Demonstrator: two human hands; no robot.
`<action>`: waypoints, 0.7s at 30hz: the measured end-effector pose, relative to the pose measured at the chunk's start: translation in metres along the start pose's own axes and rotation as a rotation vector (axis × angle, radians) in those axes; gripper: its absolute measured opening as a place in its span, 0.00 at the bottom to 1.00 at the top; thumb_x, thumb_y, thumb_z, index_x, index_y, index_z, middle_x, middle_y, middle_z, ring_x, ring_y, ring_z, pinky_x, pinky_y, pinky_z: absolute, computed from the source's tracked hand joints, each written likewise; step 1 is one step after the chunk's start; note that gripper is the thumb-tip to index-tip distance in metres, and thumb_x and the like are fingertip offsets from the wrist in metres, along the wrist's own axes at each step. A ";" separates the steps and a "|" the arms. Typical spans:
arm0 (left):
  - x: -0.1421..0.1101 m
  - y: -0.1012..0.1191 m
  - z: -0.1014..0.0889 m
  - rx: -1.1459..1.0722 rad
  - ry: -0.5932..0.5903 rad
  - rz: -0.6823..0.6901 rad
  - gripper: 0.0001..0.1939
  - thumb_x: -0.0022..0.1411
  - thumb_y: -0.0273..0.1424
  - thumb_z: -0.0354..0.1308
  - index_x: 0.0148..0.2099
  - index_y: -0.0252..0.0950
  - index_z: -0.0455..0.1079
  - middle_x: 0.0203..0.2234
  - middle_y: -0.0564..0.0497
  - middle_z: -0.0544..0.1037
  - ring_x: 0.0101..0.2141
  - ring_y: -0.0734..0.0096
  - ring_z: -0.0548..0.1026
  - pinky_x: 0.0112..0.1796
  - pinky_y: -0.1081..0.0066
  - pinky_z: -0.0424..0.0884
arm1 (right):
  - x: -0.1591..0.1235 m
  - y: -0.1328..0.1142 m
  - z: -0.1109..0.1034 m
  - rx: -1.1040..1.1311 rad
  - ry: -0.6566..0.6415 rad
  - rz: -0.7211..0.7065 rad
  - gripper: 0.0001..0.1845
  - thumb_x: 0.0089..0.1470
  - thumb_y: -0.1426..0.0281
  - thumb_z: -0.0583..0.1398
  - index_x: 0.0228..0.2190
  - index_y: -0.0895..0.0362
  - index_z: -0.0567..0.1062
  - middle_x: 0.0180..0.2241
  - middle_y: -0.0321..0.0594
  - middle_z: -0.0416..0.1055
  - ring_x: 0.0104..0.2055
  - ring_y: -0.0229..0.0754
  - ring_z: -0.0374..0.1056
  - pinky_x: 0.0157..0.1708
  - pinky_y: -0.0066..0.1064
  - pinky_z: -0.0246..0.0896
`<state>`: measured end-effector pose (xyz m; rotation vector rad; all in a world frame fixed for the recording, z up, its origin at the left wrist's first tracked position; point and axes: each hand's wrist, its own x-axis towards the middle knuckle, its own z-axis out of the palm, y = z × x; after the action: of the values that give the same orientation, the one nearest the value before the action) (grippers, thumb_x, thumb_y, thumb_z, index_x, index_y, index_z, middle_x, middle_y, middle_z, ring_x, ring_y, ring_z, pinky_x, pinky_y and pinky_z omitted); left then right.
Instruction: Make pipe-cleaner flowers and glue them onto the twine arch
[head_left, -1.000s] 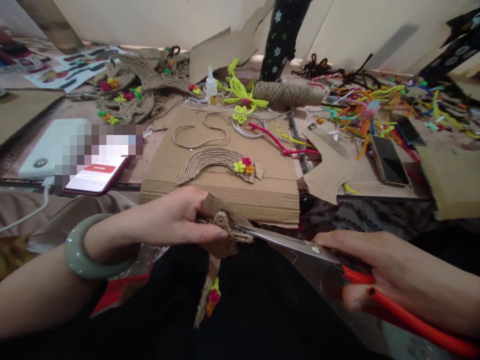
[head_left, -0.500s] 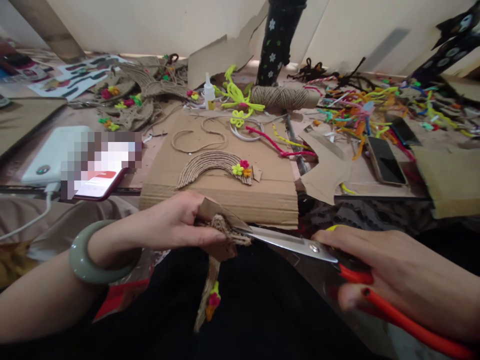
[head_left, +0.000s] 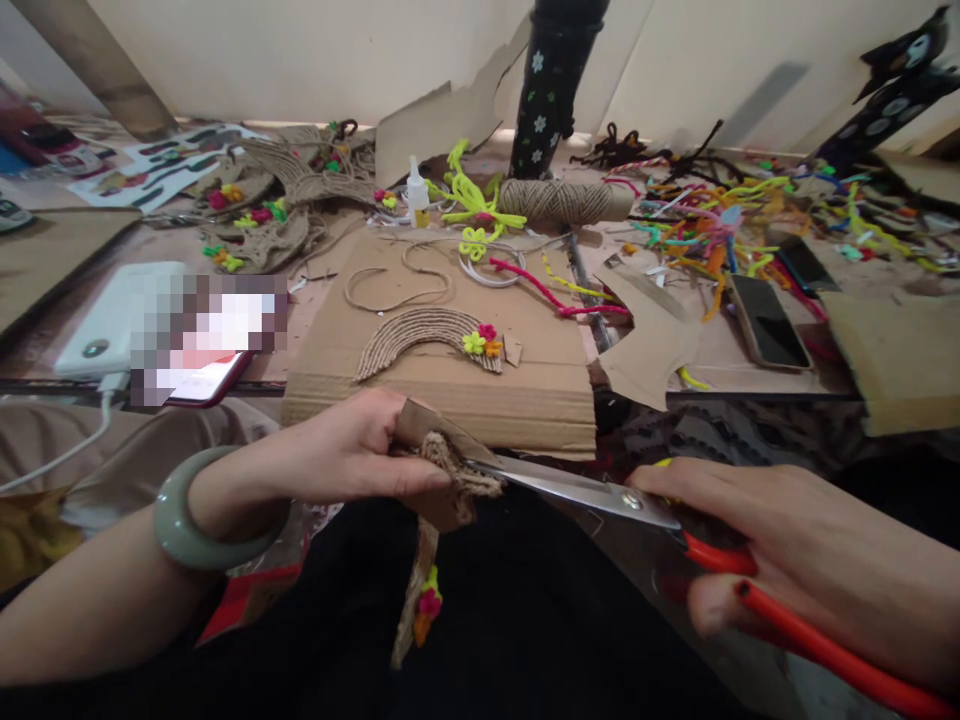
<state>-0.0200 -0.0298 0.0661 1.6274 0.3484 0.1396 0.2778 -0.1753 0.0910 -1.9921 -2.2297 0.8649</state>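
My left hand (head_left: 375, 455) is closed on a twine-and-cardboard piece (head_left: 446, 465), its thumb pressed over the front. A strip with yellow, pink and orange flowers (head_left: 429, 602) hangs below that piece. My right hand (head_left: 780, 545) grips red-handled scissors (head_left: 634, 502). Their blades point left, with the tips against the cardboard and twine beside my left thumb; the tips are partly hidden. Beyond my hands, a twine arch (head_left: 420, 330) with small flowers at its right end lies on a cardboard sheet (head_left: 322, 385).
A twine roll (head_left: 559, 202) and a glue bottle (head_left: 417, 195) stand behind the sheet. At left are a white power bank (head_left: 112, 310) and a lit phone (head_left: 214, 365). Colourful pipe cleaners (head_left: 720, 220) and a dark phone (head_left: 771, 322) lie at right.
The view has shifted slightly. Both hands keep their holds, and the scissors stay at nearly the same place on the twine-and-cardboard piece.
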 end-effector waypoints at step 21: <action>-0.002 -0.002 0.006 -0.104 0.155 0.071 0.05 0.55 0.21 0.61 0.36 0.31 0.75 0.26 0.52 0.79 0.24 0.79 0.74 0.25 0.84 0.68 | 0.008 -0.006 0.011 0.258 -0.188 -0.044 0.21 0.42 0.80 0.59 0.40 0.52 0.73 0.25 0.28 0.75 0.26 0.36 0.71 0.28 0.23 0.62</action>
<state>-0.0201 -0.0364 0.0639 1.5306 0.3958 0.3340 0.2671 -0.1720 0.0813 -1.8069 -2.1097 1.3081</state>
